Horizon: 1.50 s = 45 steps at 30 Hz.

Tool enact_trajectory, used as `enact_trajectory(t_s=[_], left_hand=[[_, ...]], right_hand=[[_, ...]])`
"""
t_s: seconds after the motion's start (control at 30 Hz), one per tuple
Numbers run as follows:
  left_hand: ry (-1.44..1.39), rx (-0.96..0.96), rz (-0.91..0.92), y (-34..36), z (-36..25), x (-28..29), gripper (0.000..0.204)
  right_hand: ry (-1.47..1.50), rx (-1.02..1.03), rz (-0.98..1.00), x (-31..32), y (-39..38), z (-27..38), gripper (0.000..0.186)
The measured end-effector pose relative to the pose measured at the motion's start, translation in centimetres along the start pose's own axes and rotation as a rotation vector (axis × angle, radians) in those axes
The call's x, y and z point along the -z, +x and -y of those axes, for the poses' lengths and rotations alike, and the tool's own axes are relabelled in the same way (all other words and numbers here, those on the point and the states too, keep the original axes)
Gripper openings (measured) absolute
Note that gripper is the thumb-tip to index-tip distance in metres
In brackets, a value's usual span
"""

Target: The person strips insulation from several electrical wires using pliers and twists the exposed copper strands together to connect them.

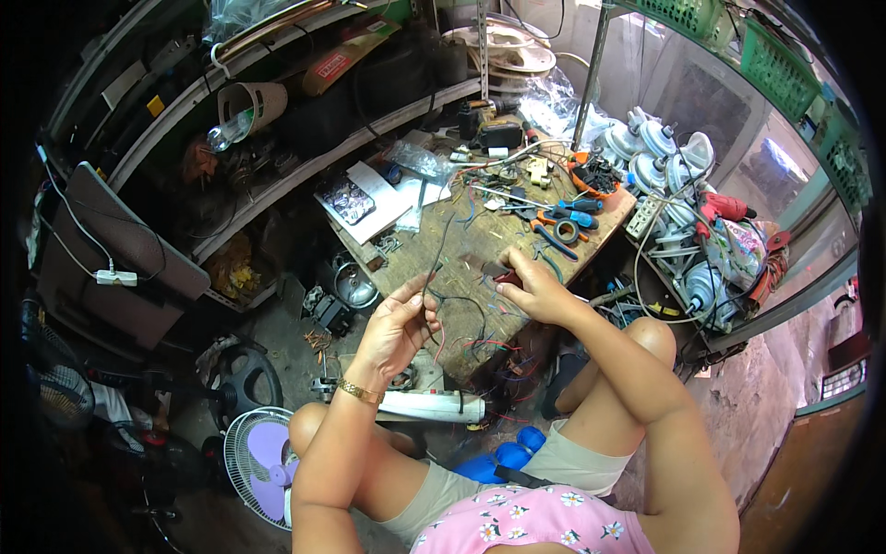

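Observation:
My left hand (pixel 402 312) pinches a thin black wire (pixel 443 247) between thumb and fingers. One end of that wire sticks up over the wooden worktable (pixel 480 242); the rest trails below the hand. My right hand (pixel 533 288) is closed around a small tool with a dark red handle (pixel 504 276), held low over the table's near part. Its tip is blurred, so its exact kind is unclear. Between my hands a dark looped wire (pixel 478 307) lies on the wood. Bits of red and blue wire (pixel 498 345) hang at the near edge.
Pliers (pixel 554 242), screwdrivers (pixel 580 205) and a roll of tape (pixel 566 231) lie at the table's right. A phone (pixel 346 199) rests on its left. White fan motors (pixel 657 152) crowd the right shelf. A purple-bladed fan (pixel 272 471) stands beside my left leg.

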<state>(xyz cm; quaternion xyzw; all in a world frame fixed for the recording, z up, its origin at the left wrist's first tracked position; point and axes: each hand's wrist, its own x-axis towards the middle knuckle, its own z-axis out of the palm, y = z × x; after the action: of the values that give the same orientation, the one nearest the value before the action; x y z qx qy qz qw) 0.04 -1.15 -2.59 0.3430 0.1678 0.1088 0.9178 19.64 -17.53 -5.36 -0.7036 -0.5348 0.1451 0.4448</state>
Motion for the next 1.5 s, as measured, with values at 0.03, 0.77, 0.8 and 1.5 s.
enact_trajectory(t_s=[0.03, 0.77, 0.8, 1.5], left_hand=[[-0.001, 0.010, 0.024, 0.1, -0.1, -0.5, 0.034], [0.382, -0.082, -0.031, 1.6, 2.7, -4.3, 0.012], [0.376, -0.077, -0.030, 1.6, 2.8, -4.0, 0.012], [0.305, -0.161, -0.071, 0.9, 3.0, -4.2, 0.008]], right_hand=[[0.064, 0.016, -0.094, 0.3, 0.0, 1.5, 0.032], [0.741, -0.332, -0.051, 0.1, 2.5, 4.3, 0.021], [0.835, -0.323, -0.038, -0.4, 2.4, 3.5, 0.021], [0.770, -0.296, 0.184, -1.1, 1.3, 6.1, 0.015]])
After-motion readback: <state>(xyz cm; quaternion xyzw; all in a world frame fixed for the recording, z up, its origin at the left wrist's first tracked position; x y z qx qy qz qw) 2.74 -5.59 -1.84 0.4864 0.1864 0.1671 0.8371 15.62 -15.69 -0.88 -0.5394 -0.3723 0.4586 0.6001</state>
